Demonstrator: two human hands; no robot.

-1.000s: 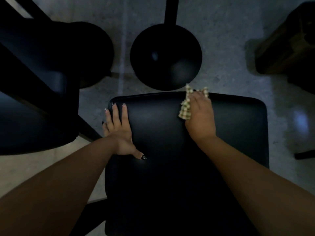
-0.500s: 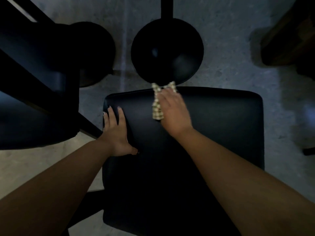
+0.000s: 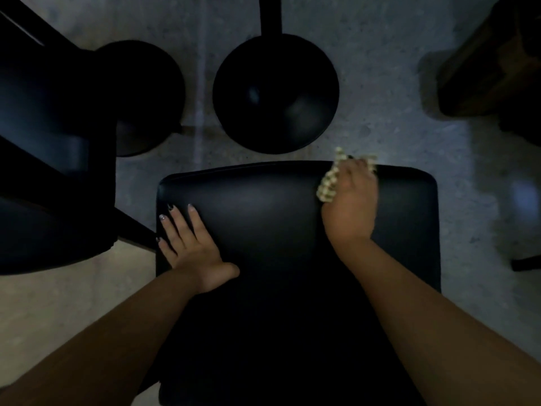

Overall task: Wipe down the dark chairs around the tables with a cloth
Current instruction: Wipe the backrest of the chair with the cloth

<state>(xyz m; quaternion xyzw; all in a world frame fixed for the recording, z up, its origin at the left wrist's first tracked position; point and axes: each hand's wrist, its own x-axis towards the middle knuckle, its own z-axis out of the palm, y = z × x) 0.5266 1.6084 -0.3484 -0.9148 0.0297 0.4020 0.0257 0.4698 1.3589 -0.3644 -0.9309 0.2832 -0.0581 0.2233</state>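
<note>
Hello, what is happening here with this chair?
A person is wiping the dark chair seat. The right hand presses a checked cloth on the seat's far edge. The left hand lies flat on the seat's left side, fingers straight. A round table base stands on the floor beyond the chair.

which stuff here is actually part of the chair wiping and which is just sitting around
In use:
- chair seat
- checked cloth, pressed to the seat's far edge by the right hand
- left hand, flat on the seat's left side

Just there:
- round table base
- second round base
- dark furniture at left
- brown furniture at far right
</note>
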